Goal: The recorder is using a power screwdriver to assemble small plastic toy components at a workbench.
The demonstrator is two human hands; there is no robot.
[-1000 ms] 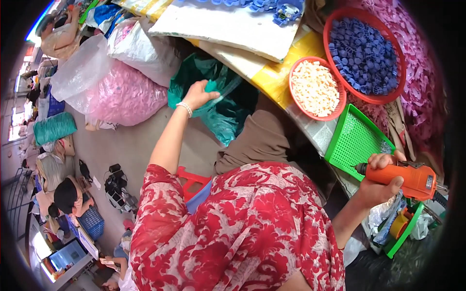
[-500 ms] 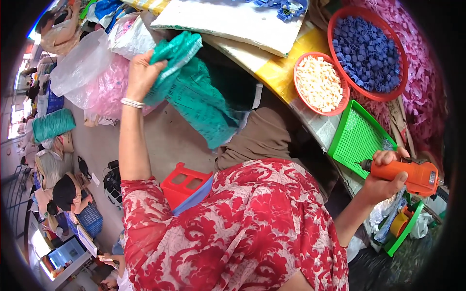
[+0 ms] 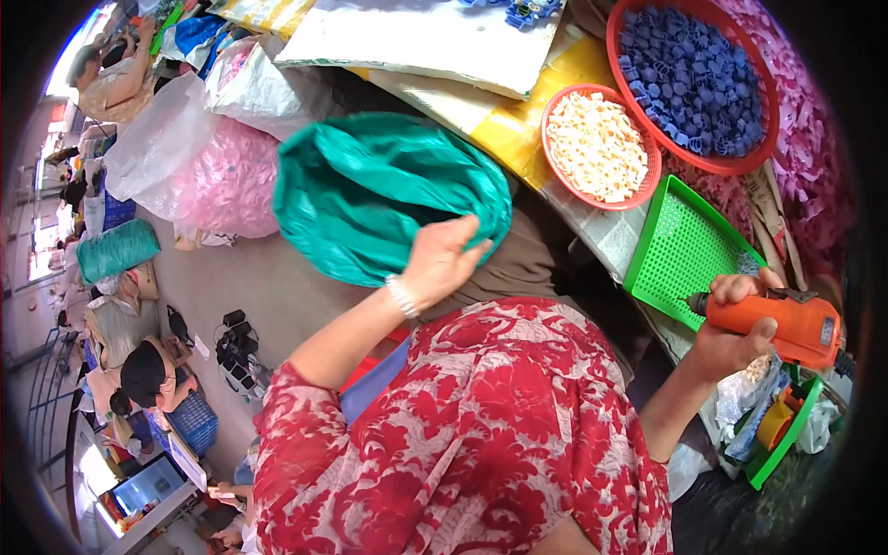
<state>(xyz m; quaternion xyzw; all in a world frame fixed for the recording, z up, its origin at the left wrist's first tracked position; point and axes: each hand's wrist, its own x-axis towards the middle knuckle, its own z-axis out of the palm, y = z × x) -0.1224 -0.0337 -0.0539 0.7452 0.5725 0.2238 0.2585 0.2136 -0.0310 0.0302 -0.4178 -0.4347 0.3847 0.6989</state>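
Observation:
A green woven sack (image 3: 361,199) gapes in front of my lap, its rim spread into a wide round mouth. My left hand (image 3: 444,264) lies against the near right part of that rim, with thumb and finger stretched apart; a light beaded bracelet circles the wrist. At the right, my right hand (image 3: 731,338) is wrapped round an orange power drill (image 3: 782,326) whose black tip points left. The drill is over the near end of a green perforated basket (image 3: 684,245), which has a few small bits at its right side.
Left of the table, which has a yellow-and-white cover (image 3: 504,125), a bag of pink pieces (image 3: 227,176) rests on the floor. A red basket of blue parts (image 3: 689,83) and a smaller basket of cream parts (image 3: 597,148) stand on the table. Other people sit at far left.
My left hand has come down and right from the sack's raised edge. The sack, hanging folded before, now has its mouth spread wide. My right hand still holds the drill.

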